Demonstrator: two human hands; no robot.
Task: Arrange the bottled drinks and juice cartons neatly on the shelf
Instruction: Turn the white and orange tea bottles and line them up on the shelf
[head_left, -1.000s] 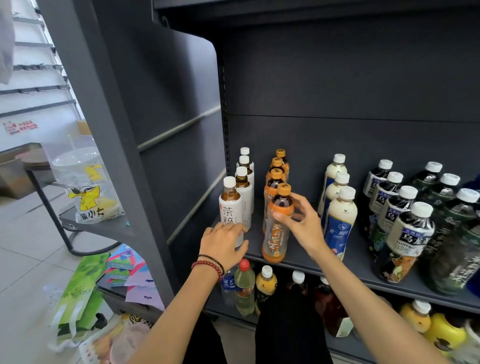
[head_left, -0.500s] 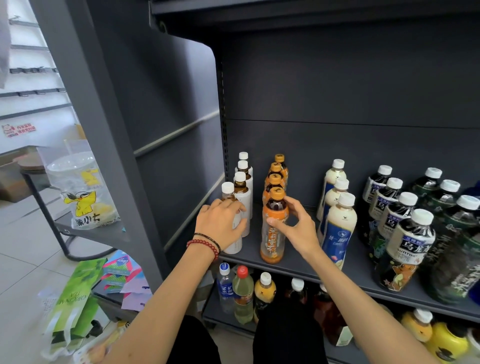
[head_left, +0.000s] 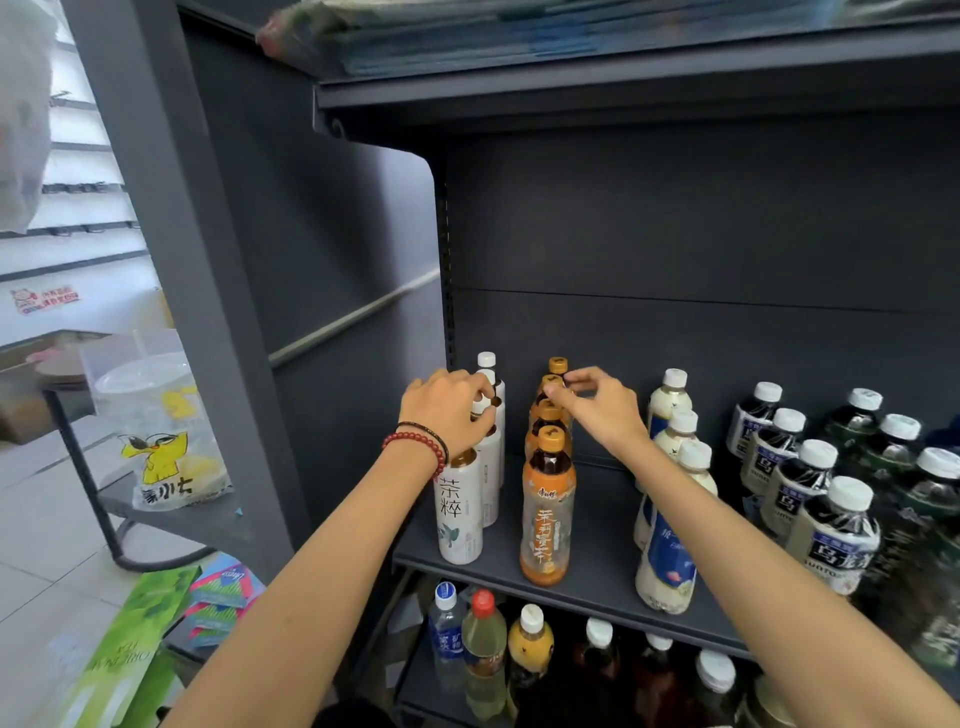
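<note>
On the dark grey shelf stand two rows running front to back: white-label tea bottles on the left and orange-capped tea bottles beside them. My left hand reaches over the white row, its fingers curled round the neck of a bottle behind the front one; it hides the front bottle's cap. My right hand pinches the cap of an orange-capped bottle deep in its row. Both front bottles stand upright, untouched.
Right of my arms stand rows of creamy milk-tea bottles and dark oolong bottles. More bottles fill the lower shelf. The upper shelf hangs overhead. Left are a bagged cup on a table and green packs.
Both hands have left the front bottles and moved back along their rows, now on bottles further in. The view has shifted closer and upward.
</note>
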